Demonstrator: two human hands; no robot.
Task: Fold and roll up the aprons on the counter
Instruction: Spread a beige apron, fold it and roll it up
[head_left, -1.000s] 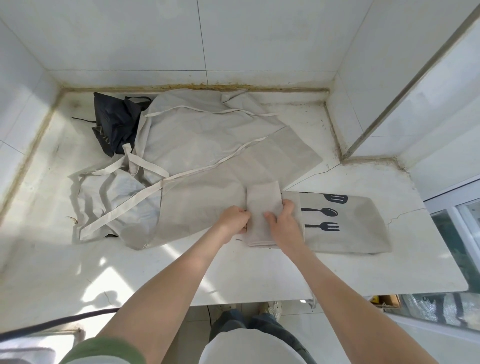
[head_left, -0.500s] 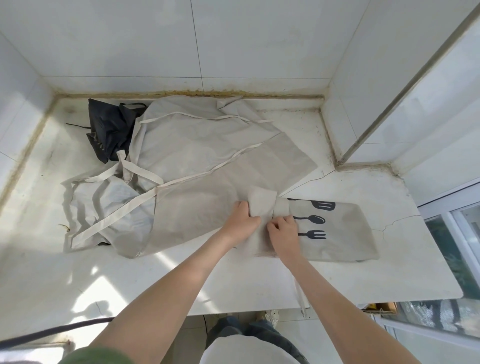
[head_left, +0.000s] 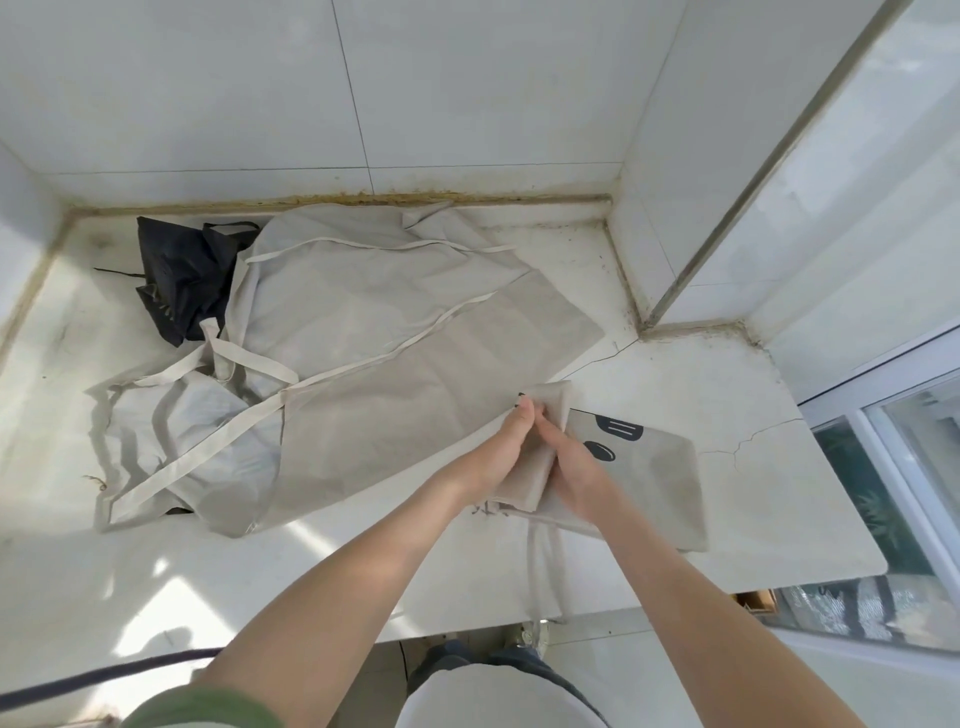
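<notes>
Nearest me, my two bare forearms reach out over the near edge of the white stone counter (head_left: 779, 499). My left hand (head_left: 501, 452) and right hand (head_left: 574, 467) sit side by side, almost touching, both curled closed around the rolled part of a beige cloth apron printed with black kitchen utensils (head_left: 644, 467). The roll stands up between my palms, its top edge poking out just beyond my fingertips. The unrolled rest of that apron lies flat to the right of my hands, and its thin beige ties (head_left: 545, 566) hang off the near counter edge. Just to the left and beyond my hands, a large plain beige apron with long straps (head_left: 363, 332) is spread loosely across the middle of the counter. At the far left, a crumpled black cloth (head_left: 182, 275) lies partly under its edge, close to the white tiled wall (head_left: 467, 93).
</notes>
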